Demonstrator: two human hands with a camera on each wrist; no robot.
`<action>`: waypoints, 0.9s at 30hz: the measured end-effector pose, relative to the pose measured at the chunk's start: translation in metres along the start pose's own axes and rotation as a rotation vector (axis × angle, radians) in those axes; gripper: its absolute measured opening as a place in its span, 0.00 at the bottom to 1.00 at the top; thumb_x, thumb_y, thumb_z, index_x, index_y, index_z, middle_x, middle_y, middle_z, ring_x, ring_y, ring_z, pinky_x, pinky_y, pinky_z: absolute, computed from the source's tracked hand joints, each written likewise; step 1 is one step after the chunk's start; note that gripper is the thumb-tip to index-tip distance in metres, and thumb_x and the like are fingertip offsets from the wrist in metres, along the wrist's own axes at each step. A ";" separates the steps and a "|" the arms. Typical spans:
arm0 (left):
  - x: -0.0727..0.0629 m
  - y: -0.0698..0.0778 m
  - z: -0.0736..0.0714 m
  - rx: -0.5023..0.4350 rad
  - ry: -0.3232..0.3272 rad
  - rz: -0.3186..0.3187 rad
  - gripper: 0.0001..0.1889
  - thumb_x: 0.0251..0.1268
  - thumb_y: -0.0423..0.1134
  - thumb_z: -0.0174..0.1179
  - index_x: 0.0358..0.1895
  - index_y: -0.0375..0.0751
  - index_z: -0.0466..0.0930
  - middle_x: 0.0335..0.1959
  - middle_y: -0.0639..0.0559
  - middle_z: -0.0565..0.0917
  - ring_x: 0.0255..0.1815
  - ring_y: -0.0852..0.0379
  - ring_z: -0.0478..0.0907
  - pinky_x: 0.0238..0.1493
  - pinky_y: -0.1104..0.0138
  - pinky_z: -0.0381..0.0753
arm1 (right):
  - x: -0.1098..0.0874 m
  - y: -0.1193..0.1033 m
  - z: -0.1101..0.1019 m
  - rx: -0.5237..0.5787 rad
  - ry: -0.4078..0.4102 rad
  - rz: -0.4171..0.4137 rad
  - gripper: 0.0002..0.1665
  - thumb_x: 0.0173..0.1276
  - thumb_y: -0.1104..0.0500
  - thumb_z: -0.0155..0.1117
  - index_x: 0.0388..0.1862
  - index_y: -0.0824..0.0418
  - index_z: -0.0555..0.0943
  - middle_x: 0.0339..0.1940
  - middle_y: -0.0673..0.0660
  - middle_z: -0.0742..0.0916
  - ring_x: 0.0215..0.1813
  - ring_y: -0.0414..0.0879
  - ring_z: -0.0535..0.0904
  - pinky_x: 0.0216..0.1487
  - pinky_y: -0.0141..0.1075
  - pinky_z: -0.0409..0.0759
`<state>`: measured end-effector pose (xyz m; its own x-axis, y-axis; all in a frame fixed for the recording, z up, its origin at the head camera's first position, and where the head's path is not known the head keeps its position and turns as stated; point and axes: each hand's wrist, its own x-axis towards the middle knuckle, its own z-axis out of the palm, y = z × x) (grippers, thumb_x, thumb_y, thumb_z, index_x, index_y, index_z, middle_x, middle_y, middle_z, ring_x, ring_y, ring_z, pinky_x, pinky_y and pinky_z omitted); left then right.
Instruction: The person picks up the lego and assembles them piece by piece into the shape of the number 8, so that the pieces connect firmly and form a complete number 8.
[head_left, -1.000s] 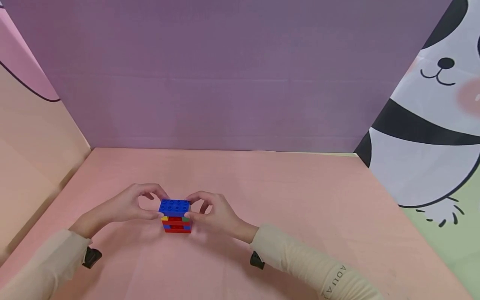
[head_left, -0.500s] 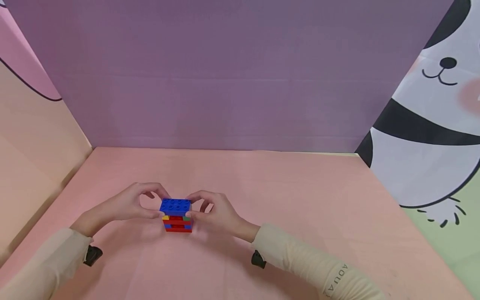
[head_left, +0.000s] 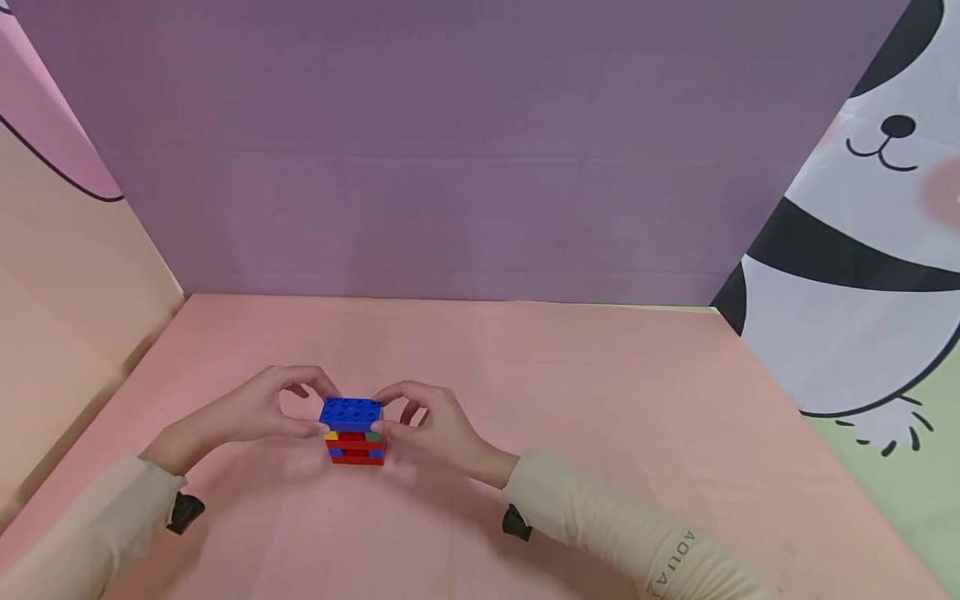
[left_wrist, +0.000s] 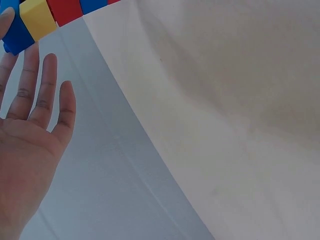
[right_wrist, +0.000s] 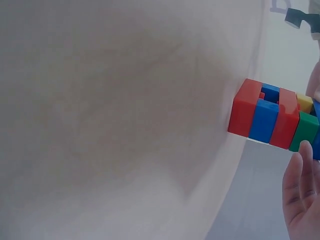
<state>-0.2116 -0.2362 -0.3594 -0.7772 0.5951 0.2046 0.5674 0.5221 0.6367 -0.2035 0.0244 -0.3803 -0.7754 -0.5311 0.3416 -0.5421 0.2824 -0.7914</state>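
Observation:
A small tower of toy building bricks stands on the pink tabletop, left of centre in the head view. Its top is a long blue brick (head_left: 351,414) with studs. My left hand (head_left: 262,408) pinches the left end of this brick, thumb in front and index finger behind. At the right end, my right hand (head_left: 442,429) pinches it the same way. Just below sit a yellow brick (left_wrist: 39,19) on the left and a green brick (right_wrist: 304,131) on the right. Under them come a red brick (right_wrist: 284,120), small blue bricks (right_wrist: 263,120) and a red bottom brick (right_wrist: 245,107).
The pink tabletop (head_left: 570,392) spreads around the tower. A purple panel (head_left: 480,150) rises behind it, a peach panel (head_left: 67,333) borders the left, and a panel with a panda drawing (head_left: 847,342) borders the right. Black wrist devices (head_left: 185,512) hang under both cuffs.

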 end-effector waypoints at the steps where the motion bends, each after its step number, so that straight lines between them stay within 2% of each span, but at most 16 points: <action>1: 0.000 0.000 0.000 0.002 0.002 0.001 0.17 0.45 0.44 0.70 0.41 0.58 0.76 0.39 0.66 0.81 0.43 0.67 0.75 0.46 0.54 0.76 | 0.000 0.000 0.000 -0.003 0.001 -0.002 0.17 0.55 0.57 0.69 0.46 0.54 0.81 0.44 0.49 0.85 0.28 0.37 0.75 0.24 0.28 0.75; 13: -0.001 0.001 0.001 0.007 0.012 0.018 0.18 0.45 0.42 0.70 0.41 0.58 0.77 0.39 0.66 0.81 0.43 0.67 0.75 0.45 0.53 0.77 | 0.000 0.002 0.000 0.023 -0.005 0.029 0.17 0.56 0.56 0.68 0.46 0.52 0.81 0.45 0.47 0.85 0.29 0.37 0.76 0.23 0.30 0.76; 27: -0.002 -0.001 -0.003 0.080 0.005 0.067 0.16 0.49 0.45 0.68 0.43 0.59 0.76 0.39 0.67 0.80 0.43 0.67 0.76 0.46 0.56 0.76 | 0.000 0.003 0.000 0.002 -0.018 -0.002 0.19 0.56 0.56 0.68 0.48 0.52 0.79 0.46 0.47 0.84 0.34 0.38 0.78 0.28 0.32 0.78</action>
<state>-0.2118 -0.2393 -0.3583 -0.7383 0.6270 0.2484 0.6376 0.5289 0.5601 -0.2052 0.0252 -0.3822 -0.7682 -0.5463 0.3337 -0.5427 0.2794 -0.7921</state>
